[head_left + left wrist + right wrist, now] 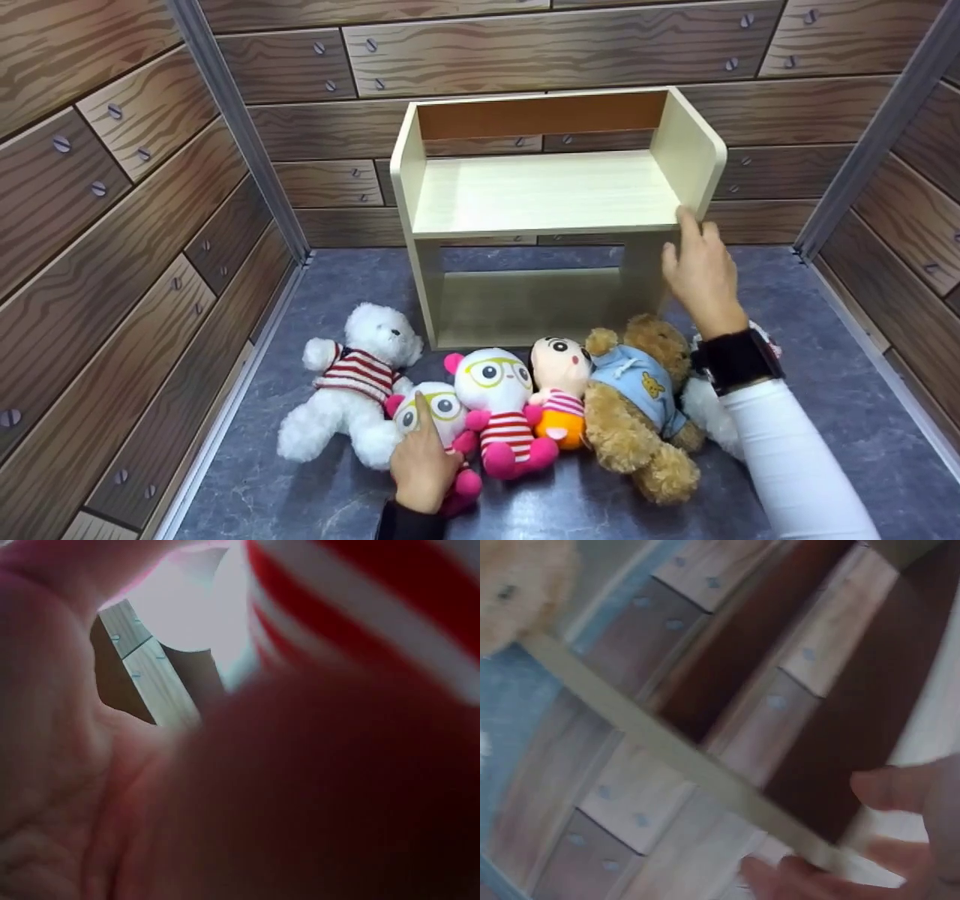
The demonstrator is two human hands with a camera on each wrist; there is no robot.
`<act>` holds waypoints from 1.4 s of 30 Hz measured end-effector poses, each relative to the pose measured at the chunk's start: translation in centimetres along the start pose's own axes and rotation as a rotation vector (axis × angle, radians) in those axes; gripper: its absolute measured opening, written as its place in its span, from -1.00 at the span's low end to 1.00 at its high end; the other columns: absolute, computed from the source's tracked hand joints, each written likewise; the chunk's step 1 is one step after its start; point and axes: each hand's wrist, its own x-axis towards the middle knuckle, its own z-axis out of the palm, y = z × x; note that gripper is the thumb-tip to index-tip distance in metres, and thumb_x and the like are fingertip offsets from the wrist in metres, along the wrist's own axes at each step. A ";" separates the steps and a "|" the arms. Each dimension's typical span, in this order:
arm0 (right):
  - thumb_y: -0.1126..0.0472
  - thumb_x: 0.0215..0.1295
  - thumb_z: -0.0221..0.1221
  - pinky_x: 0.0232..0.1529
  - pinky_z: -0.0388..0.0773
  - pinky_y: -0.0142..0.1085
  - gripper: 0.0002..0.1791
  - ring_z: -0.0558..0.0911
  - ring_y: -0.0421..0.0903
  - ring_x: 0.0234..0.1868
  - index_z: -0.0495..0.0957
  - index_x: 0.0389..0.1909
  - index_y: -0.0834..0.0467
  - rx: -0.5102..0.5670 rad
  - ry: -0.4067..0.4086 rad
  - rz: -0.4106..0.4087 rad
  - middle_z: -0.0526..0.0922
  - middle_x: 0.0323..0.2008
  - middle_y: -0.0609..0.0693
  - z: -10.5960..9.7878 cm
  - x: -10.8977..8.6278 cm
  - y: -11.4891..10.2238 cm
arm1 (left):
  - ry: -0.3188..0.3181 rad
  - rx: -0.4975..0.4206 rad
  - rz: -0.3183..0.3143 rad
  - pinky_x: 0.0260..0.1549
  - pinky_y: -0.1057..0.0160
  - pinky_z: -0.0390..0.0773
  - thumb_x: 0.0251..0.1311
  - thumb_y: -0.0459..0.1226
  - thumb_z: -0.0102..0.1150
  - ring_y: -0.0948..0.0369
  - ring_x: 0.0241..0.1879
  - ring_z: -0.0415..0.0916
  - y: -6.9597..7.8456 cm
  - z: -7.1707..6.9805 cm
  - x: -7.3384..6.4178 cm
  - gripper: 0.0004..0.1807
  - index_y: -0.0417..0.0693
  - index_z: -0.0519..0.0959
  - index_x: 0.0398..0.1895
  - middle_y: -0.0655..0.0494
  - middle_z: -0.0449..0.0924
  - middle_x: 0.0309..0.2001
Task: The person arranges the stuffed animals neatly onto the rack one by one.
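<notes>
A small pink and white plush panda with yellow glasses (442,406) lies at the front, partly hidden by my left hand (424,466). That hand grips it, the index finger stretched over its face; the other fingers are mostly hidden. Red and white striped cloth (360,607) fills the left wrist view beside the palm. My right hand (703,276) is by the right side panel of a pale wooden shelf (547,191), its fingers extended and holding nothing. The right wrist view is blurred, with fingers near a panel edge (705,772); contact is unclear.
A white bear (341,420), a larger plush panda (491,382), a doll in orange (561,424) and a brown bear (637,390) line up before the shelf. Another white plush (712,412) is partly behind my right arm. Wood-patterned walls (135,247) enclose the grey floor.
</notes>
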 end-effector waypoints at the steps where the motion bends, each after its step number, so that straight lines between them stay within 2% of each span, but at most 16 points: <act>1: 0.31 0.38 0.08 -0.23 0.50 0.33 -0.42 0.54 0.50 -0.15 0.28 0.41 0.21 0.009 0.031 -0.001 0.45 0.04 0.49 0.4 0.0 0.3 | 0.000 -0.009 0.002 -0.54 -0.11 0.54 -0.45 -0.20 0.62 -0.14 -0.56 0.57 -0.1 0.1 -0.1 0.20 -0.30 0.24 0.43 -0.22 0.61 -0.51; 4: 0.40 0.33 0.12 -0.26 0.52 0.29 -0.41 0.55 0.46 -0.20 0.34 0.40 0.15 0.036 0.109 -0.008 0.51 -0.03 0.43 1.3 0.1 1.1 | 0.007 -0.027 0.004 -0.54 -0.12 0.54 -0.45 -0.17 0.64 -0.15 -0.55 0.58 -0.3 0.4 -0.2 0.24 -0.34 0.20 0.44 -0.24 0.63 -0.48; 7: 0.44 0.28 0.14 -0.25 0.51 0.29 -0.37 0.56 0.45 -0.21 0.36 0.39 0.12 0.043 0.144 -0.014 0.53 -0.05 0.40 1.6 0.1 1.4 | 0.013 -0.055 -0.018 -0.53 -0.13 0.54 -0.42 -0.16 0.64 -0.16 -0.53 0.60 -0.5 0.4 -0.2 0.25 -0.36 0.18 0.44 -0.25 0.62 -0.48; 11: 0.41 0.27 0.16 -0.23 0.51 0.29 -0.35 0.57 0.44 -0.20 0.36 0.41 0.12 0.047 0.146 -0.003 0.54 -0.04 0.39 1.7 0.0 1.3 | 0.029 -0.092 -0.039 -0.51 -0.13 0.53 -0.41 -0.19 0.64 -0.16 -0.53 0.59 -0.8 0.0 -0.3 0.25 -0.38 0.16 0.45 -0.23 0.60 -0.52; 16: 0.37 0.25 0.19 -0.22 0.52 0.28 -0.31 0.56 0.43 -0.22 0.33 0.43 0.14 0.050 0.130 0.005 0.53 -0.05 0.40 1.7 -0.1 1.1 | 0.065 -0.123 -0.028 -0.53 -0.12 0.53 -0.39 -0.27 0.60 -0.12 -0.56 0.58 -0.9 -0.7 -0.6 0.25 -0.33 0.10 0.48 -0.16 0.59 -0.55; 23: 0.30 0.21 0.21 -0.20 0.49 0.30 -0.24 0.54 0.47 -0.22 0.27 0.47 0.14 0.046 0.092 0.000 0.49 -0.01 0.43 1.5 0.0 0.6 | 0.213 -0.203 0.031 -0.53 -0.12 0.50 -0.36 -0.30 0.51 -0.13 -0.55 0.56 -0.4 -2.4 -1.1 0.23 -0.29 0.06 0.51 -0.17 0.59 -0.49; 28: 0.28 0.19 0.21 -0.20 0.50 0.30 -0.21 0.54 0.47 -0.22 0.23 0.49 0.13 0.041 0.058 0.007 0.47 0.03 0.44 1.4 -0.1 0.6 | 0.317 -0.314 0.048 -0.41 -0.16 0.56 -0.29 -0.28 0.51 -0.20 -0.32 0.62 0.8 -4.1 -0.9 0.24 -0.09 0.00 0.55 -0.33 0.63 -0.13; 30: 0.27 0.19 0.21 -0.22 0.50 0.29 -0.20 0.53 0.47 -0.22 0.21 0.50 0.12 0.039 0.047 0.011 0.46 0.05 0.44 1.4 -0.1 0.6 | 0.360 -0.352 0.070 -0.33 -0.18 0.58 -0.25 -0.28 0.54 -0.23 -0.19 0.62 1.5 -4.6 -0.6 0.25 -0.05 -0.03 0.56 -0.39 0.58 0.05; 33: 0.26 0.18 0.21 -0.22 0.50 0.29 -0.18 0.53 0.47 -0.23 0.19 0.51 0.11 0.041 0.042 0.015 0.44 0.07 0.44 1.2 -0.2 0.7 | 0.413 -0.412 0.116 -0.17 -0.18 0.60 -0.20 -0.31 0.56 -0.24 0.00 0.59 2.7 -5.1 0.2 0.25 -0.06 -0.06 0.56 -0.42 0.47 0.22; 38: 0.26 0.18 0.20 -0.22 0.49 0.29 -0.16 0.52 0.47 -0.22 0.16 0.53 0.09 0.049 0.033 0.020 0.44 0.08 0.45 1.2 -0.3 0.8 | 0.492 -0.489 0.173 0.14 -0.15 0.47 -0.09 -0.35 0.54 -0.20 0.24 0.44 4.9 -5.5 1.9 0.23 -0.14 -0.13 0.56 -0.40 0.30 0.37; 42: 0.25 0.20 0.19 -0.22 0.50 0.30 -0.14 0.53 0.46 -0.22 0.12 0.55 0.06 0.049 0.016 0.039 0.43 0.09 0.45 1.3 -0.5 1.0 | 0.530 -0.531 0.187 0.24 -0.11 0.40 -0.06 -0.35 0.55 -0.15 0.32 0.35 6.7 -5.8 3.4 0.27 -0.17 -0.20 0.57 -0.36 0.19 0.45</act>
